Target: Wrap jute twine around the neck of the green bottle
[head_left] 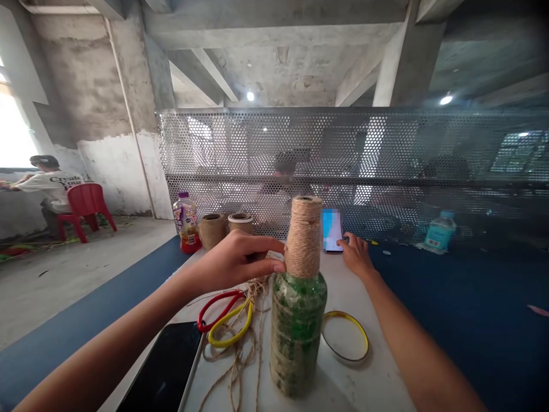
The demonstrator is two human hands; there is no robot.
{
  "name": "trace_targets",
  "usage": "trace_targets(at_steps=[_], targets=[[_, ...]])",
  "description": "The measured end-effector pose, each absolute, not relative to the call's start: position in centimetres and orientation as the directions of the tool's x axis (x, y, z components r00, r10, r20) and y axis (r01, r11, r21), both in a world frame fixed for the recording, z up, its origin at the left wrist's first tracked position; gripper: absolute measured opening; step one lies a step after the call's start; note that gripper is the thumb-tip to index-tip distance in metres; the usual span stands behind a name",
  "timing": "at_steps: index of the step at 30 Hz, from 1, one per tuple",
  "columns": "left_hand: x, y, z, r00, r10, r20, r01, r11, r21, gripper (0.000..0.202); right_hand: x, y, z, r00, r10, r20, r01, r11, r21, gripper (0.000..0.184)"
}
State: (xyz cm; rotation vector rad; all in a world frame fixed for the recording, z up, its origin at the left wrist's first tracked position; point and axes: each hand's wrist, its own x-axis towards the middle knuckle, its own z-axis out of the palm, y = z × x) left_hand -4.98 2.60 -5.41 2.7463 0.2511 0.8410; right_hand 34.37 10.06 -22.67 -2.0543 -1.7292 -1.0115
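The left hand [229, 262] reaches in from the lower left, its fingertips [278, 247] against the twine-wrapped neck of a green glass bottle [297, 332]. That bottle stands upright on a white tabletop [377, 386], wound with pale jute twine, and is the nearest thing to the hand. Fingers and thumb sit close together at the neck, though I cannot tell whether they are clamped on it. The right hand [358, 256] lies to the right of the bottle, its fingertips [343, 243] touching the lower edge of a smartphone [332, 230], which stands upright with a blurred, bright screen; the fingers are not closed around it. Left of the bottle lie red-and-yellow-handled scissors [225, 319] on a loose tangle of jute twine [242, 357], beside a black glossy phone [165, 366]. A round yellow-rimmed lid [345, 337] lies just right of the bottle. Two spools of jute twine [212, 230] and a plastic drink bottle [186, 223] stand at the far edge, before a perforated metal screen [300, 146]. At the upper left, a co-worker in a white T-shirt [49, 189] sits beside a red plastic chair [86, 203].
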Motion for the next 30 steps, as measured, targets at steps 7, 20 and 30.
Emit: trace_targets(at_steps=[7,20,30], targets=[[-4.91,2.51,-5.30,0.819,0.235,0.524,0.103,-0.958,0.269,0.031,34.72,10.24,-23.16,0.119,0.715,0.689,0.931,-0.322,0.174,0.037],[-4.90,2.70,-5.40,0.820,0.232,0.522,0.103,-0.959,0.265,0.030,34.52,10.03,-22.92,0.098,0.723,0.684,0.928,-0.315,0.201,0.034],[-4.91,2.55,-5.28,0.819,0.237,0.523,0.094,-0.954,0.284,0.028,34.63,10.14,-22.95,0.071,0.738,0.672,0.929,-0.294,0.224,0.033]])
